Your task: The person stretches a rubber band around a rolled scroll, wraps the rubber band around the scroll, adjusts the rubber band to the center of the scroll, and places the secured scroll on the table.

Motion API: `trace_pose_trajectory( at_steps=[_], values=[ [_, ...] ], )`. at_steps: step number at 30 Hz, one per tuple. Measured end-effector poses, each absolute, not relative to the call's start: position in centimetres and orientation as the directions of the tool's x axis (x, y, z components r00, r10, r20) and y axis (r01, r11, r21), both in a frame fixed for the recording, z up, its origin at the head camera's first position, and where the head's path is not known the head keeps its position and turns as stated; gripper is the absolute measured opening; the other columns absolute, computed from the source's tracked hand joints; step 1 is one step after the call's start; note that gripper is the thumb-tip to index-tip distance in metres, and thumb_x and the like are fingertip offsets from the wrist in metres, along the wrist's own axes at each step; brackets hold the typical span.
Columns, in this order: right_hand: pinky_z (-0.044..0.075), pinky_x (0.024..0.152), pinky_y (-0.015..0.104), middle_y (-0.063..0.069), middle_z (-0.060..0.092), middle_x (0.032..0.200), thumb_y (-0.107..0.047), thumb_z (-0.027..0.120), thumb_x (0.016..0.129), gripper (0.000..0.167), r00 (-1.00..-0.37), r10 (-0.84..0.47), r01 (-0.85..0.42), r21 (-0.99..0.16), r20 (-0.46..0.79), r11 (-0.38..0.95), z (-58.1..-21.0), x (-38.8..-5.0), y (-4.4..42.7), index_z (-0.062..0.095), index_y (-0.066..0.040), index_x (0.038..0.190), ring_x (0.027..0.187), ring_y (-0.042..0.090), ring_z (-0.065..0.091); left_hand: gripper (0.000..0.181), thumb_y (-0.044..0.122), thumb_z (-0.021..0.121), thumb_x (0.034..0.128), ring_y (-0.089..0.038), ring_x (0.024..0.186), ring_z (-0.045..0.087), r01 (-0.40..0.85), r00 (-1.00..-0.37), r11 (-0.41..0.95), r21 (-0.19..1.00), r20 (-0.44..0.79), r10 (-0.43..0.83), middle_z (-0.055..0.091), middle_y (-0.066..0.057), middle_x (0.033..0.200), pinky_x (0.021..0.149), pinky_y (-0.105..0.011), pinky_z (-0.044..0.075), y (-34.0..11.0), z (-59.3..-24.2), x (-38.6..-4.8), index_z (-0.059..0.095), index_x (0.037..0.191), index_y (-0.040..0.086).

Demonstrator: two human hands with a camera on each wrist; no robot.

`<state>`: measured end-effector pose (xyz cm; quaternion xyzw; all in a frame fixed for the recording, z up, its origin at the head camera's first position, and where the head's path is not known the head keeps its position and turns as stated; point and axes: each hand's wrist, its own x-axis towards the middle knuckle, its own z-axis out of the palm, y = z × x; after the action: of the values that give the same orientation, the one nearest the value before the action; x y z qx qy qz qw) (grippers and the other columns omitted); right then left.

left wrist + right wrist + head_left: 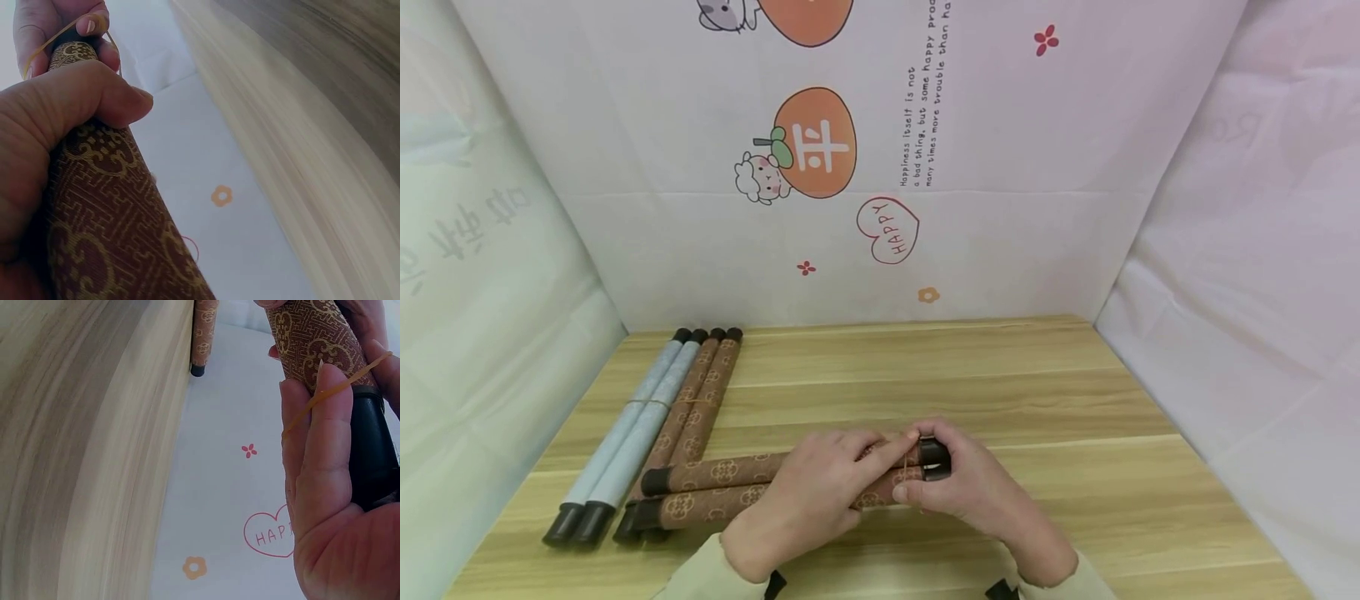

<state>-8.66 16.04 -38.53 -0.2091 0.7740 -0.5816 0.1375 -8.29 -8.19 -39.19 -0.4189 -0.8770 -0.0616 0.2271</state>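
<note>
Two brown scrolls (pixel 726 472) with gold patterns and black end knobs lie side by side in my hands, slightly above the table. My left hand (pixel 816 483) grips them round their middle, thumb across the patterned cloth. At their right end, my right hand (pixel 977 479) curls its fingers and thumb about the black knobs (pixel 373 447). A thin yellow rubber band (pixel 337 394) stretches over the right fingers and around the scrolls near that end. Much of the scrolls' middle is hidden beneath the left hand.
On the left lie two pale blue scrolls (pixel 640 417) beside two brown scrolls (pixel 711 392), with a rubber band (pixel 658 403) across them. The wooden table (pixel 1037 392) ends at white printed cloth walls (pixel 1000 208) at the back and both sides.
</note>
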Motion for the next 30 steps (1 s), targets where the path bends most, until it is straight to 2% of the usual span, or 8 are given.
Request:
trace_pose_trajectory(
  at_steps=[4,7,14,22,26,30],
  values=[
    [0.063,0.066,0.041,0.013,0.071,0.113,-0.026,0.086,0.087,0.061,-0.874,-0.485,-0.157,-0.957,0.02,0.243,-38.76,-8.67,16.05,0.054,-0.01,0.137,0.08,0.028,0.073,0.098,0.025,0.093,0.0733,-0.017,0.091,0.069,0.773,-0.54,0.63,-0.073,0.446,0.714,0.069,0.002,0.12,0.079,-0.037,0.059,-7.92,-39.18,-8.23,0.045,0.158,0.034],
    [0.063,0.068,0.04,0.012,0.07,0.116,-0.027,0.085,0.088,0.061,-0.873,-0.488,-0.146,-0.959,0.009,0.245,-38.9,-8.68,16.09,0.053,-0.01,0.137,0.084,0.03,0.073,0.093,0.025,0.092,0.0762,-0.017,0.092,0.069,0.78,-0.538,0.623,-0.063,0.442,0.718,0.069,0.002,0.119,0.078,-0.038,0.059,-7.79,-39.19,-8.22,0.047,0.156,0.036],
    [0.063,0.069,0.042,0.012,0.069,0.119,-0.027,0.086,0.088,0.063,-0.872,-0.489,-0.138,-0.959,0.0,0.247,-39.01,-8.78,16.16,0.053,-0.012,0.139,0.087,0.031,0.073,0.102,0.018,0.094,0.0685,-0.016,0.095,0.068,0.777,-0.56,0.628,-0.04,0.41,0.72,0.067,0.005,0.124,0.078,-0.036,0.058,-7.78,-39.21,-8.15,0.046,0.157,0.034],
    [0.064,0.068,0.045,0.012,0.07,0.117,-0.025,0.087,0.087,0.061,-0.878,-0.479,-0.136,-0.965,0.012,0.226,-39.22,-8.7,16.14,0.055,-0.012,0.137,0.088,0.032,0.073,0.102,0.014,0.094,0.0635,-0.015,0.101,0.07,0.77,-0.586,0.638,0.004,0.4,0.704,0.067,0.006,0.126,0.081,-0.037,0.06,-8.0,-39.22,-8.15,0.05,0.155,0.025],
    [0.064,0.069,0.043,0.013,0.07,0.12,-0.026,0.087,0.086,0.07,-0.887,-0.461,-0.113,-0.968,-0.004,0.226,-39.31,-8.68,16.07,0.05,-0.01,0.143,0.093,0.032,0.073,0.105,0.012,0.094,0.0604,-0.015,0.1,0.07,0.761,-0.603,0.648,0.013,0.382,0.701,0.068,0.006,0.124,0.081,-0.037,0.06,-8.0,-39.08,-8.22,0.049,0.154,0.024],
    [0.063,0.067,0.047,0.015,0.069,0.119,-0.029,0.086,0.087,0.081,-0.898,-0.439,-0.091,-0.966,-0.026,0.243,-39.31,-8.7,16.06,0.04,-0.01,0.151,0.088,0.032,0.072,0.104,0.01,0.093,0.0589,-0.014,0.101,0.07,0.757,-0.612,0.654,0.023,0.376,0.695,0.069,0.006,0.123,0.082,-0.036,0.06,-8.0,-38.82,-8.26,0.051,0.153,0.022]
  ],
)
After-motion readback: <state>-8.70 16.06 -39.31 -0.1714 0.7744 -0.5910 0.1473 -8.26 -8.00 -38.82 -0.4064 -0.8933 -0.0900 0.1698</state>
